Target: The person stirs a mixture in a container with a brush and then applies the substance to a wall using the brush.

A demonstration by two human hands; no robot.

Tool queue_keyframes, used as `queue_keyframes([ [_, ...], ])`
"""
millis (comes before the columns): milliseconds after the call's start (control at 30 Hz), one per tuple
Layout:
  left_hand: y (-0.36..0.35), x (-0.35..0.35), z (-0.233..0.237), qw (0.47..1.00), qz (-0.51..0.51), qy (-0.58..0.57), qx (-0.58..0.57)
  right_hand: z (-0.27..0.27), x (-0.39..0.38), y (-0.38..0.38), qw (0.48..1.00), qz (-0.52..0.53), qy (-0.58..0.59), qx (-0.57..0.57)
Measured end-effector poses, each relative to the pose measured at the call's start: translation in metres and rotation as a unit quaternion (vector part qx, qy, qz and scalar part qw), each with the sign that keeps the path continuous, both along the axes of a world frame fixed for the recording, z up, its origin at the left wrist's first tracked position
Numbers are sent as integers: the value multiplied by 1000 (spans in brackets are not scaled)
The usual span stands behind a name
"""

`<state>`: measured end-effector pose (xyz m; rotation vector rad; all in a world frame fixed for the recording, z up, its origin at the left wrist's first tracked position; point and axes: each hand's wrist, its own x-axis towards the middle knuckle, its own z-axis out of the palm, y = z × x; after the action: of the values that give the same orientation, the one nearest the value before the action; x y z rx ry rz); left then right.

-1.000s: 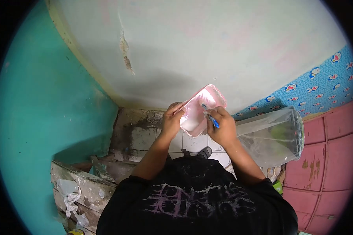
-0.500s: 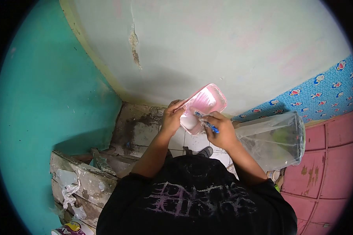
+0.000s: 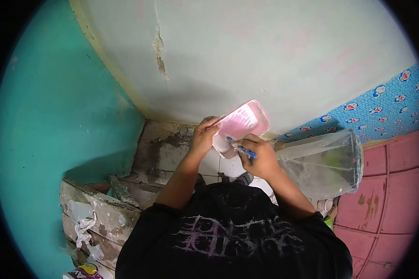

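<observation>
Tilted in front of the wall is a pink plastic tray [image 3: 246, 120], smeared with white paint and holding a white pool at its near end. My left hand [image 3: 203, 138] grips its left edge, fingers closed around the rim. In my right hand [image 3: 261, 157] is a paintbrush [image 3: 247, 152] with a blue handle, pinched between thumb and fingers. Its head points into the lower part of the tray, over or in the white paint; contact is hard to make out.
Ahead stands a pale wall [image 3: 274, 56] with a crack, meeting a teal wall [image 3: 56, 111] at left. A clear plastic-covered round object [image 3: 319, 162] is at right beside pink panels [image 3: 391, 195]. Worn wooden boards [image 3: 100, 209] and a paint can [image 3: 86, 270] are at lower left.
My right hand has moved slightly, bringing the brush head left and down within the tray. The left hand keeps its grip on the tray, which has barely shifted.
</observation>
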<state>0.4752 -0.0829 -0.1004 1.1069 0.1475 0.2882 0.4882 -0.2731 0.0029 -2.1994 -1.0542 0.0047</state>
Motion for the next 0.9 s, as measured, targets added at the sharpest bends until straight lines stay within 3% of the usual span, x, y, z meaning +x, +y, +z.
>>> queue_keyframes([
  [167, 0, -1, 11, 1000, -25, 17, -5, 19, 2, 0, 994, 8, 72, 85],
  [367, -3, 4, 4, 998, -42, 24, -39, 4, 9, 5, 997, 8, 54, 60],
  [600, 0, 3, 10, 998, -39, 29, -26, 19, 25, -5, 990, -43, 45, 129],
  [733, 0, 7, 5, 999, -30, 21, 9, 9, 15, -2, 998, -14, 36, 44],
  [900, -1, 2, 19, 997, -44, 27, -51, 7, 5, 2, 994, 20, 72, 78],
])
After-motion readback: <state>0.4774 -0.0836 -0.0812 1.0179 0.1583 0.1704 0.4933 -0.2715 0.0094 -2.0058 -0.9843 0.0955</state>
